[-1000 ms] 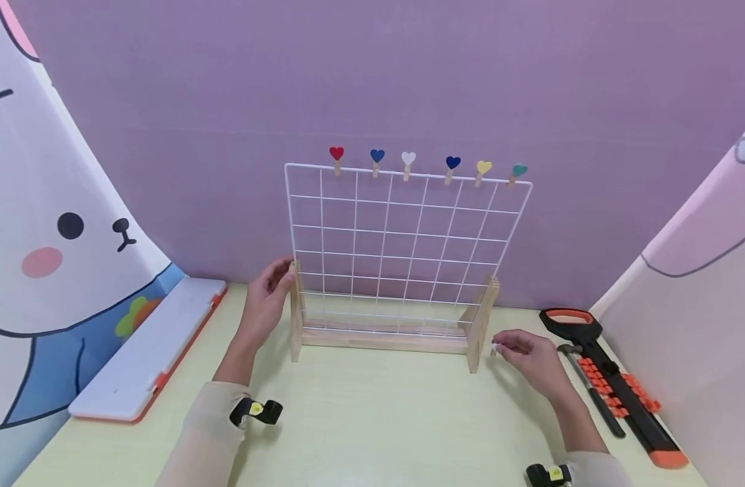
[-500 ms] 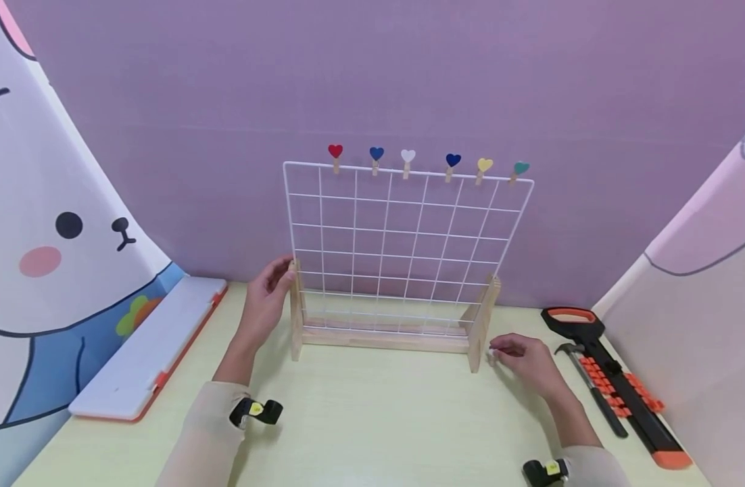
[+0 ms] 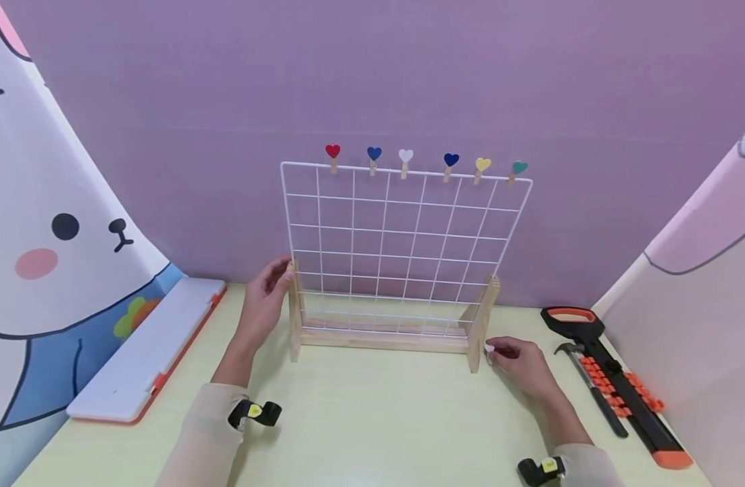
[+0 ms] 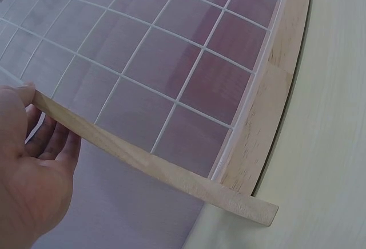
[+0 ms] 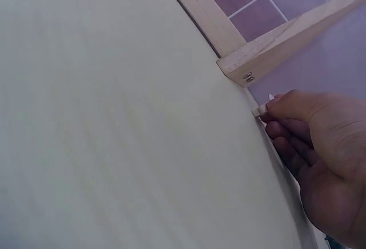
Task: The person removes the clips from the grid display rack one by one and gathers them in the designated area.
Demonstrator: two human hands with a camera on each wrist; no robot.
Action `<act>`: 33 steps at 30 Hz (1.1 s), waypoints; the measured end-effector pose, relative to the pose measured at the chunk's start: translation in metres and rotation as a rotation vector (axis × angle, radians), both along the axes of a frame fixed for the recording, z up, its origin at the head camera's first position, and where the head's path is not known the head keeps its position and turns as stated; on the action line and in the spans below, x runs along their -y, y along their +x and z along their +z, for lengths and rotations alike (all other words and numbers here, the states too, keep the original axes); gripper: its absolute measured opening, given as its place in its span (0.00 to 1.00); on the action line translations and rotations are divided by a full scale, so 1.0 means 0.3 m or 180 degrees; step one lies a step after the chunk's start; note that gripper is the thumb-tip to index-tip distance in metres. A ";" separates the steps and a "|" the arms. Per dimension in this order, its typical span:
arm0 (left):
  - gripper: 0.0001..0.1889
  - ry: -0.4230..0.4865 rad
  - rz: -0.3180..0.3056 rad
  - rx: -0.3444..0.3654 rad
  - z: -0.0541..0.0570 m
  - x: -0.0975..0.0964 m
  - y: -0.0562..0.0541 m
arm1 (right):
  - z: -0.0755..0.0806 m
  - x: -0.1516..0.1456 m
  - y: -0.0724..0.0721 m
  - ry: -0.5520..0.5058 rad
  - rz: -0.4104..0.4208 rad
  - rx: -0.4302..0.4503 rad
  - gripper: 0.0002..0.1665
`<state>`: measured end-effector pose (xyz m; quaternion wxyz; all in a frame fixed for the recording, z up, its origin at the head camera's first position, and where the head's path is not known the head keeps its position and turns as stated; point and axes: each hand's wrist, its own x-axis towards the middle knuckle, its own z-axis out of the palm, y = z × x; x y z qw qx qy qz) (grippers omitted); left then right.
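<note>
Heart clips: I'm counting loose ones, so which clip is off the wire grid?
The white-hearted clip pinched in the right hand, beside the wooden stand; the other six clips sit along the top edge of the wire grid.

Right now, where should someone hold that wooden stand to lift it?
Probably by its left post and right post together, coming from both outer sides: they are slim and stand up at the ends, while the wire grid has thin bars.
</note>
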<state>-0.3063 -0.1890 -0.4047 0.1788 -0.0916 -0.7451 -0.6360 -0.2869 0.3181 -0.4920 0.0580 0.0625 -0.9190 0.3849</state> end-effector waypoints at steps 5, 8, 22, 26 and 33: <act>0.25 -0.0026 0.0013 0.0031 0.002 0.004 0.002 | -0.012 -0.003 -0.009 -0.0046 -0.0017 0.0053 0.17; 0.25 -0.0023 0.0027 0.0037 0.001 0.007 0.003 | -0.015 0.000 -0.012 -0.0075 -0.0030 0.0050 0.17; 0.25 0.0007 0.0049 0.0018 -0.012 0.005 0.000 | -0.028 0.003 -0.002 -0.0057 -0.0126 0.0050 0.18; 0.25 0.0004 0.0047 0.0000 -0.008 0.004 0.000 | -0.018 0.003 0.003 -0.0112 -0.0140 0.0107 0.19; 0.25 -0.0003 0.0022 0.0040 -0.001 0.000 -0.002 | 0.033 -0.024 0.022 -0.0387 -0.0126 0.0123 0.22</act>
